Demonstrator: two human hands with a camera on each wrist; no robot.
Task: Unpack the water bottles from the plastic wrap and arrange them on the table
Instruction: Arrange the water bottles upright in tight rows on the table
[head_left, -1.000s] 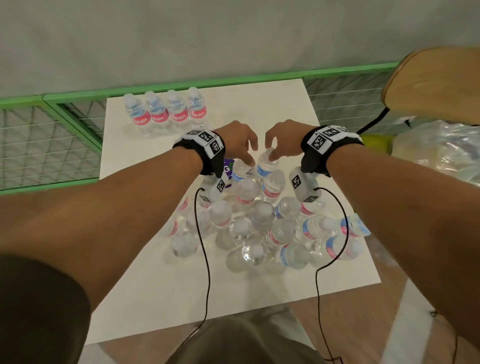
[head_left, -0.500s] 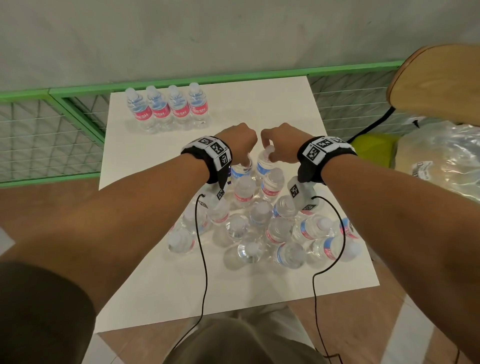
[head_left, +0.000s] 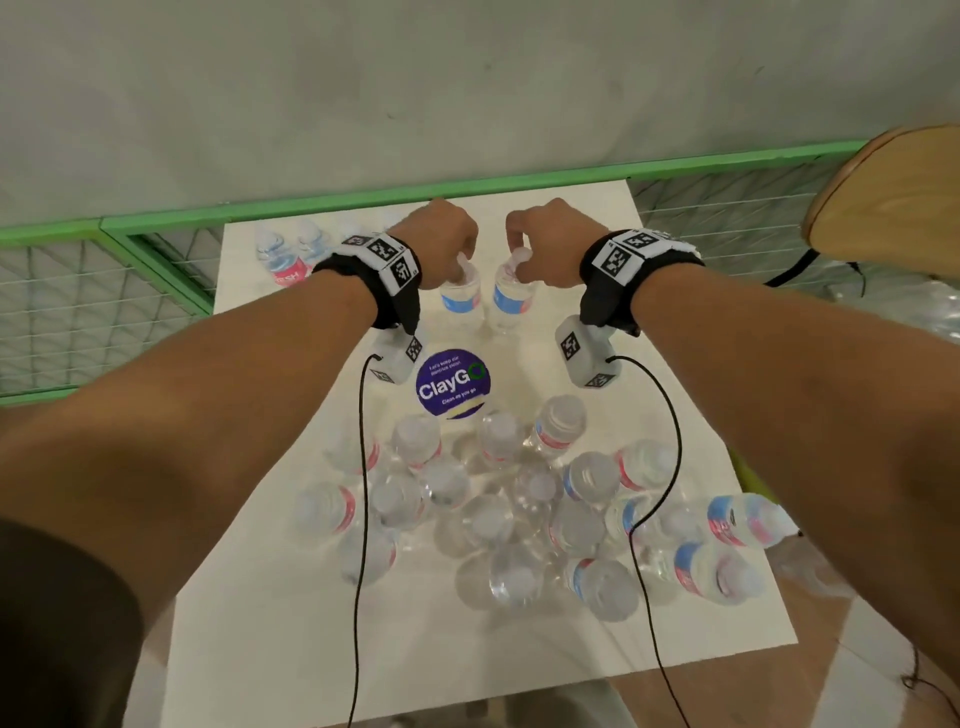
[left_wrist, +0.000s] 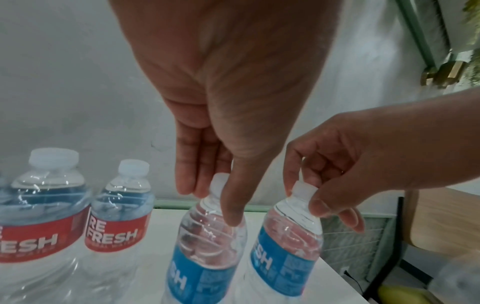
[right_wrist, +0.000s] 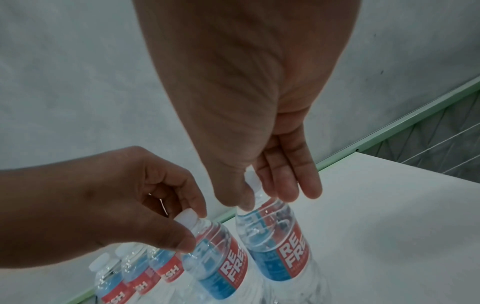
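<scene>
Two clear water bottles with blue and red labels hang side by side over the far half of the white table (head_left: 291, 649). My left hand (head_left: 460, 260) pinches the white cap of the left bottle (head_left: 460, 301), which also shows in the left wrist view (left_wrist: 205, 246). My right hand (head_left: 517, 257) pinches the cap of the right bottle (head_left: 511, 301), seen up close in the right wrist view (right_wrist: 275, 242). A row of upright bottles (head_left: 291, 254) stands just left of them at the far left corner. Several loose bottles (head_left: 519, 509) crowd the near half, some lying down.
A round purple ClayGo sticker (head_left: 452, 383) lies on the table between the held bottles and the cluster. A green mesh fence (head_left: 104, 291) runs behind and to the left. A wooden chair seat (head_left: 893, 208) and crumpled plastic (head_left: 919, 312) lie at the right.
Both hands closed on the caps of two bottles at the far edge of the cluster and carried them away toward the far side, beside the standing row. The sticker is now uncovered.
</scene>
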